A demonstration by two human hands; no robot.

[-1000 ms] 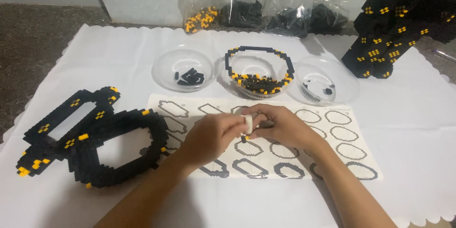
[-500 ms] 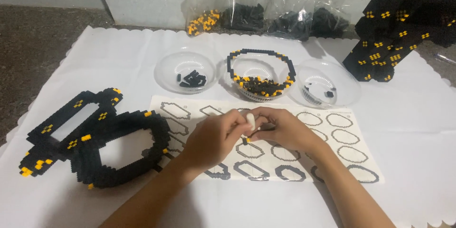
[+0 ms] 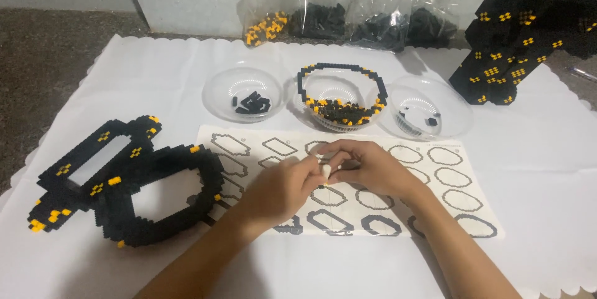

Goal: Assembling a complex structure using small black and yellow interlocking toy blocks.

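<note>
White, small and rounded, the piece [image 3: 324,171] sits pinched between left hand [image 3: 283,188] and right hand [image 3: 367,167] — together over the diagram sheet [image 3: 472,205]; black-and-yellow rings [image 3: 124,181] lie left — three clear bowls [image 3: 429,103] beyond

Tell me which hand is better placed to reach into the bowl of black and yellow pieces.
Right, probably: the right hand lies nearly below the middle bowl, while the left hand sits lower and further left. Both pinch a small white piece.

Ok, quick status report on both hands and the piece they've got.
Left hand and right hand pinch one small white piece together. Held above the outline sheet. Nothing in the way.
</note>
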